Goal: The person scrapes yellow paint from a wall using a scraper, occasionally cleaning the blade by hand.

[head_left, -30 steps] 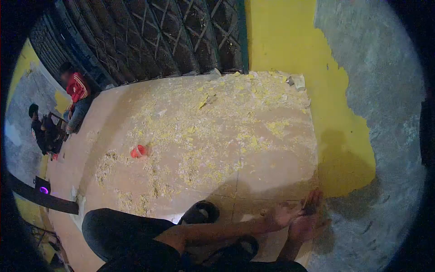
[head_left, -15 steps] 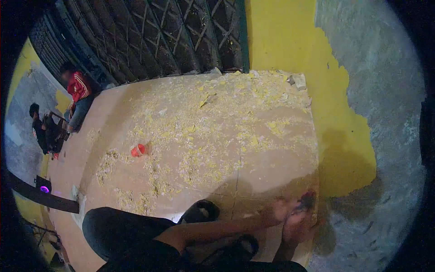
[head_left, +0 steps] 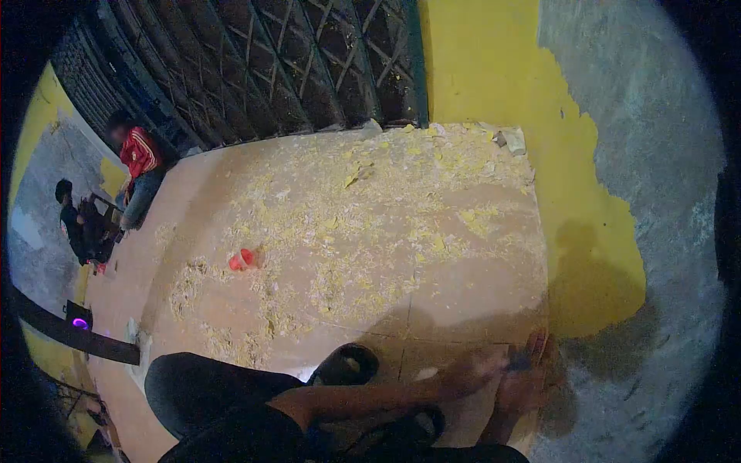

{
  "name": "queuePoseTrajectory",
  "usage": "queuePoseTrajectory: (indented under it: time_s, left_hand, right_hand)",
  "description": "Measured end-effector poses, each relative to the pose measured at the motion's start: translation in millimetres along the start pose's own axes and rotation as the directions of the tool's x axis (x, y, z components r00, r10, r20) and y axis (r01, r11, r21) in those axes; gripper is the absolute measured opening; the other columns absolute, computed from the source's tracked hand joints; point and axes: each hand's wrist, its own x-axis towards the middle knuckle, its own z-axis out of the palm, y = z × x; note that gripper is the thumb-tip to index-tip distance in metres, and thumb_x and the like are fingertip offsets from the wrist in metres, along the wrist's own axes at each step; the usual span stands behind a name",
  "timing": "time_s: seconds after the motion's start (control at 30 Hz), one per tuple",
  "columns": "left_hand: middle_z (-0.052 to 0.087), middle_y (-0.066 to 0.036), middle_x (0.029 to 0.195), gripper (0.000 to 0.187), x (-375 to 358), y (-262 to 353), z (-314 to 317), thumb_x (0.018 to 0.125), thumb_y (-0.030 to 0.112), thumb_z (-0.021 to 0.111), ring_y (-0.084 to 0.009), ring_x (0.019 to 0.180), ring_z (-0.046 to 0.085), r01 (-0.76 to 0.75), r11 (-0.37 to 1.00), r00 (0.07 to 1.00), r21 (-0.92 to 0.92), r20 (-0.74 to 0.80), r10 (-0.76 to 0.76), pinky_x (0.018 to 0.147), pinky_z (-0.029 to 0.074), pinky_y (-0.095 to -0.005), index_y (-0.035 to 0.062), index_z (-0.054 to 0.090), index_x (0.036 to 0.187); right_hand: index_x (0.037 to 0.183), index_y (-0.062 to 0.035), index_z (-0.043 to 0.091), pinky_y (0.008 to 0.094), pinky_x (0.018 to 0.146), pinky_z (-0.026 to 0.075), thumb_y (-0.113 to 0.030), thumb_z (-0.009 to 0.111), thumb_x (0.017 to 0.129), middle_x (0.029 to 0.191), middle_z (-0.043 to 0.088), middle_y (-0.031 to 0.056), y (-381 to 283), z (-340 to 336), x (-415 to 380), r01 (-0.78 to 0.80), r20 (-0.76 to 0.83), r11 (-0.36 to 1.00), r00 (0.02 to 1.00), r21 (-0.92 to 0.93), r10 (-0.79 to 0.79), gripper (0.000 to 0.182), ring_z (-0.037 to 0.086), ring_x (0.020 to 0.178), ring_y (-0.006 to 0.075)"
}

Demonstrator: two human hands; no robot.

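Note:
My left hand [head_left: 490, 364] and my right hand [head_left: 522, 388] are close together at the foot of the wall, both smeared by motion. Between them shows a small dark hand tool [head_left: 521, 358]; its exact kind cannot be made out. The fingers of both hands look closed around it. Beside them rises the wall, with yellow paint [head_left: 594, 270] bordering bare grey plaster [head_left: 671, 231]. Shadows of my body and hands fall across it.
Yellow and white paint flakes [head_left: 347, 224] litter the floor [head_left: 463, 301], with a red cup-like container [head_left: 242, 259] among them. A folding metal gate [head_left: 309, 62] stands behind. Two people sit far left, one in a red jacket [head_left: 140, 150], near a purple light [head_left: 80, 323].
My hands and the dark tool have shifted slightly down and right along the wall's foot. The whole view has moved slightly; the seated people stay in place.

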Motion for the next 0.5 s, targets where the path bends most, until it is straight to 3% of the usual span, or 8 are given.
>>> queuePoseTrajectory:
  time_s: [0.1, 0.13, 0.2, 0.23, 0.33, 0.4, 0.43, 0.5]
  left_hand:
    - [0.058, -0.028, 0.084, 0.030, 13.8, 4.1, -30.7, 0.099, 0.028, 0.045, -0.0414, 0.085, 0.061, 0.199, 0.859, 0.979, 0.471, -0.125, -0.158, 0.071, 0.048, -0.0501, 0.0041, 0.055, 0.113]
    - [0.058, -0.026, 0.082, 0.029, 21.5, 22.6, -49.1, 0.098, 0.025, 0.047, -0.0400, 0.082, 0.062, 0.281, 0.901, 0.959, 0.331, -0.122, -0.254, 0.069, 0.049, -0.0497, 0.0036, 0.053, 0.117]
    - [0.059, -0.025, 0.081, 0.030, 19.7, 31.8, -57.6, 0.096, 0.022, 0.049, -0.0386, 0.080, 0.063, 0.358, 0.917, 0.933, 0.175, -0.100, -0.345, 0.067, 0.050, -0.0494, 0.0031, 0.052, 0.120]
    - [0.059, -0.023, 0.080, 0.032, 17.4, 25.3, -58.8, 0.094, 0.019, 0.050, -0.0379, 0.076, 0.063, 0.128, 0.942, 0.989, 0.311, -0.116, -0.096, 0.064, 0.050, -0.0492, 0.0018, 0.051, 0.121]
    - [0.058, -0.020, 0.077, 0.035, 15.3, 30.1, -50.2, 0.091, 0.014, 0.053, -0.0369, 0.070, 0.063, -0.176, 0.889, 0.941, 0.423, -0.194, 0.279, 0.060, 0.050, -0.0493, -0.0004, 0.050, 0.122]
    - [0.058, -0.020, 0.075, 0.036, 11.0, 39.8, -45.1, 0.090, 0.013, 0.053, -0.0366, 0.068, 0.063, -0.250, 0.878, 0.876, 0.409, -0.291, 0.385, 0.059, 0.050, -0.0497, -0.0013, 0.050, 0.122]
    - [0.059, -0.020, 0.077, 0.036, 7.8, 56.0, -53.6, 0.089, 0.012, 0.054, -0.0370, 0.068, 0.063, -0.222, 0.925, 0.935, 0.309, -0.200, 0.292, 0.060, 0.050, -0.0499, -0.0009, 0.051, 0.122]
    - [0.060, -0.020, 0.080, 0.036, 2.3, 56.3, -52.5, 0.088, 0.011, 0.054, -0.0374, 0.069, 0.063, -0.180, 0.960, 0.974, 0.213, -0.098, 0.205, 0.062, 0.050, -0.0500, -0.0006, 0.052, 0.122]
  right_hand:
    - [0.151, -0.0046, 0.014, 0.0555, 0.114, 0.008, -0.067, 0.042, 0.087, 0.157, 0.010, 0.0192, 9.5, -3.6, -16.0, 0.066, -0.174, 0.995, 0.983, 0.081, -0.051, 0.093, 0.008, 0.146, 0.0313]
    - [0.151, -0.0046, 0.014, 0.0555, 0.114, 0.008, -0.067, 0.042, 0.087, 0.157, 0.010, 0.0192, 11.4, 6.9, -14.7, 0.059, -0.179, 0.995, 0.983, 0.075, -0.045, 0.093, 0.008, 0.146, 0.0313]
    - [0.151, -0.0047, 0.014, 0.0556, 0.114, 0.006, -0.069, 0.041, 0.086, 0.157, 0.010, 0.0204, 16.3, 42.7, 0.5, 0.243, -0.634, 0.919, 0.774, 0.311, 0.010, 0.095, 0.008, 0.145, 0.0317]
    - [0.151, -0.0047, 0.014, 0.0556, 0.114, 0.006, -0.069, 0.041, 0.086, 0.157, 0.010, 0.0204, 18.5, 59.8, 9.8, 0.243, -0.632, 0.920, 0.775, 0.308, 0.007, 0.095, 0.008, 0.145, 0.0317]
    - [0.147, 0.0023, 0.023, 0.0528, 0.115, 0.007, -0.064, 0.041, 0.090, 0.155, 0.011, 0.0256, 18.7, 77.2, 18.7, 0.219, -0.734, 0.972, 0.674, 0.089, -0.085, 0.089, 0.015, 0.143, 0.0374]
    - [0.150, -0.0041, 0.016, 0.0575, 0.114, 0.003, -0.069, 0.042, 0.086, 0.157, 0.006, 0.0205, 9.9, 44.5, 10.5, 0.232, -0.598, 0.955, 0.798, 0.187, -0.077, 0.095, 0.005, 0.146, 0.0337]
    - [0.150, -0.0041, 0.016, 0.0575, 0.114, 0.003, -0.069, 0.042, 0.086, 0.157, 0.006, 0.0205, 5.0, 33.1, 4.5, 0.231, -0.605, 0.955, 0.793, 0.185, -0.074, 0.095, 0.005, 0.146, 0.0337]
    - [0.147, 0.0019, 0.019, 0.0607, 0.113, 0.006, -0.061, 0.044, 0.090, 0.155, 0.009, 0.0254, -0.9, 17.7, -1.0, 0.085, -0.146, 0.996, 0.986, 0.040, -0.078, 0.088, 0.007, 0.145, 0.0367]
